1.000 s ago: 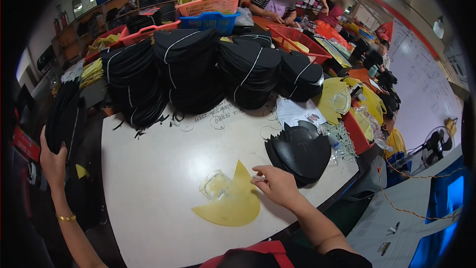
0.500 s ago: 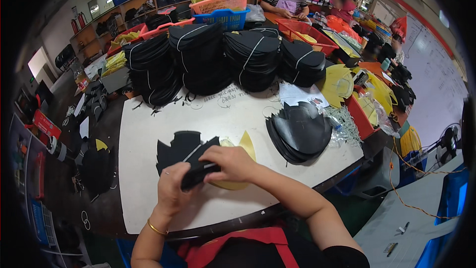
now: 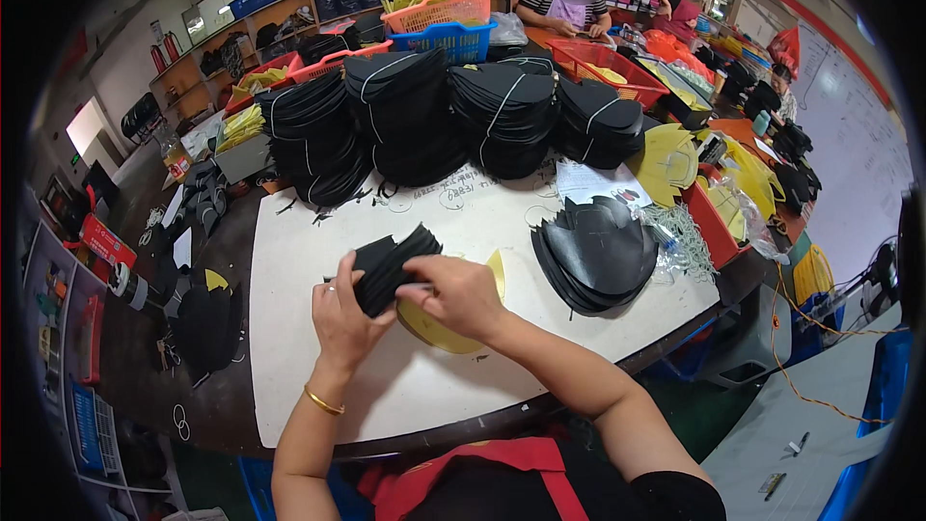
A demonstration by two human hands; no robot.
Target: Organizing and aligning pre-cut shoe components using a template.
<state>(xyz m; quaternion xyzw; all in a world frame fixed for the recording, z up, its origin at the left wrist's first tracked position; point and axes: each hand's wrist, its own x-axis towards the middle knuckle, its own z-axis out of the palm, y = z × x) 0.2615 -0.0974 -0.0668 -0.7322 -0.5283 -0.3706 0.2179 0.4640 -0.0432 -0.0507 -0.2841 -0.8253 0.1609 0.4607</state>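
Note:
A stack of black cut sheet pieces (image 3: 391, 267) is lifted on edge above the white board, its layers facing up. My left hand (image 3: 349, 314) is wrapped round the stack's near left side, a ring on one finger. Bent fingers of my right hand (image 3: 461, 297) grip its right edge. Below my right hand a yellow cut piece (image 3: 444, 330) lies on the white board (image 3: 521, 367), partly covered by that hand. To the right sits another pile of black pieces (image 3: 600, 249), apart from both hands.
Tall banded stacks of black pieces (image 3: 405, 121) line the board's back edge. Red baskets (image 3: 617, 82) and a blue basket (image 3: 449, 43) stand behind. Pale loose bands (image 3: 683, 239) lie at the right. Dark scraps (image 3: 207, 328) lie left. Two people are at the far side.
The black stack has been tipped up from a flatter pose, and the band seen across it no longer shows. My fingers have shifted along its edges. The whole view has shifted slightly.

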